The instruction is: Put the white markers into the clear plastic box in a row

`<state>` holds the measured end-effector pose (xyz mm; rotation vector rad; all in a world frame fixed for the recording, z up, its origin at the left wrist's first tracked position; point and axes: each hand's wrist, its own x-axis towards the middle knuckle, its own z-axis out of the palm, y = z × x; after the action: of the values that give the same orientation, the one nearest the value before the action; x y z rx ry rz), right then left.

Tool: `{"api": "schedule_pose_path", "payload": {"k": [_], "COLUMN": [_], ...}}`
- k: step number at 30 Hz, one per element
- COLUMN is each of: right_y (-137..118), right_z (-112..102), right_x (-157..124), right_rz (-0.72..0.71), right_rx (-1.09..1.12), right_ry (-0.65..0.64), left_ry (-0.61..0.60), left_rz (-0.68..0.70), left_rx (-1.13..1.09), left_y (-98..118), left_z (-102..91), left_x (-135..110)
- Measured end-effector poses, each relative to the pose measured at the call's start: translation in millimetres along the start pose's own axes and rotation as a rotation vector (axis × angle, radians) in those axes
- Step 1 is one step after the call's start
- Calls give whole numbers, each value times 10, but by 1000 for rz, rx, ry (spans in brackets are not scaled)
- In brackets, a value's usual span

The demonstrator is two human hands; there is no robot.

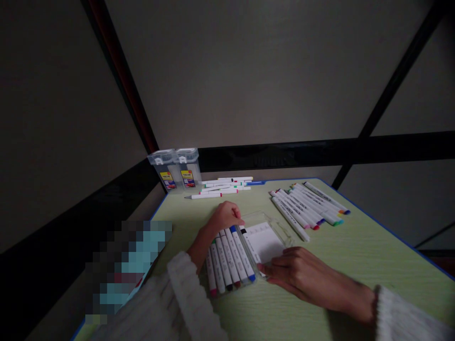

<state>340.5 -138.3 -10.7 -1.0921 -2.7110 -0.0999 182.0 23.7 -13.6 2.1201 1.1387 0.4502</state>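
Observation:
A clear plastic marker case (270,222) lies open on the green table (355,255), with several white markers (229,258) lined up in its left half and a white card (263,241) in its right half. My left hand (224,215) rests curled at the far left edge of the case, fingers closed over the marker tips. My right hand (302,274) lies on the near right corner of the case, fingers pressed against its edge and the card.
A row of white markers with coloured caps (309,206) lies to the right. More loose markers (222,187) lie at the back, beside two upright clear cases (176,168). Dark frame bars and a wall stand behind the table. A blurred patch sits at the left.

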Motion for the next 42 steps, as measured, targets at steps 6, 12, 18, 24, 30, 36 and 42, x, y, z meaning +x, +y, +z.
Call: {"api": "schedule_pose_path", "payload": {"k": [6, 12, 18, 24, 30, 36, 42], "right_y": [5, 13, 3, -3, 5, -7, -10], "right_z": [5, 31, 9, 1, 8, -6, -4], "right_x": [-8, -22, -10, 6, -7, -1, -5], "right_rz": [5, 0, -2, -3, -5, 0, -6], "right_rx": [14, 40, 100, 86, 80, 59, 12], "right_ry": [-16, 21, 75, 51, 53, 6, -12], "left_ry": [3, -13, -57, -46, -15, -34, -47], "left_rz": [-11, 7, 10, 43, 24, 18, 14], "left_rx": [23, 32, 7, 63, 92, 89, 94], "left_y": [-41, -50, -38, -27, 16, 37, 44], "left_z": [13, 17, -10, -35, -36, -45, -44], "left_x": [23, 31, 33, 35, 22, 22, 25]}}
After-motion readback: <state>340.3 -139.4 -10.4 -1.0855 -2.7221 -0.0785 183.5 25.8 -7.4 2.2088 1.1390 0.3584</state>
